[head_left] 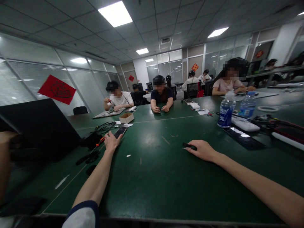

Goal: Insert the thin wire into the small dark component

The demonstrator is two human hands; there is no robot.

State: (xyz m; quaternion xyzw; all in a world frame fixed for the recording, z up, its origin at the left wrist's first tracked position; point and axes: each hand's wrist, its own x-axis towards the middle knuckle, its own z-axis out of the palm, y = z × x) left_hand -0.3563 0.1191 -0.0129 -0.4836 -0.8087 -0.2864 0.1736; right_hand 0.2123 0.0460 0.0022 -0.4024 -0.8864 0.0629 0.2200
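Observation:
My left hand point(111, 142) reaches forward at the left of the table. Its thumb and fingers are around the near end of a dark phone point(120, 131), which lies low at the tabletop. Just left of these fingers is a tool with an orange and black handle point(100, 141). My right hand point(202, 150) rests near the tabletop at centre right, its fingers closed on a small black object point(189, 146). A thin light edge shows below that object; its kind is unclear.
On the green table point(152, 186) stand a small cardboard box point(126, 118), a blue-labelled bottle point(225, 113) and another bottle point(247, 105). A dark glossy slab point(244, 138) lies at right. A black laptop screen point(40, 129) rises at left. A person point(162, 95) sits opposite; others work around.

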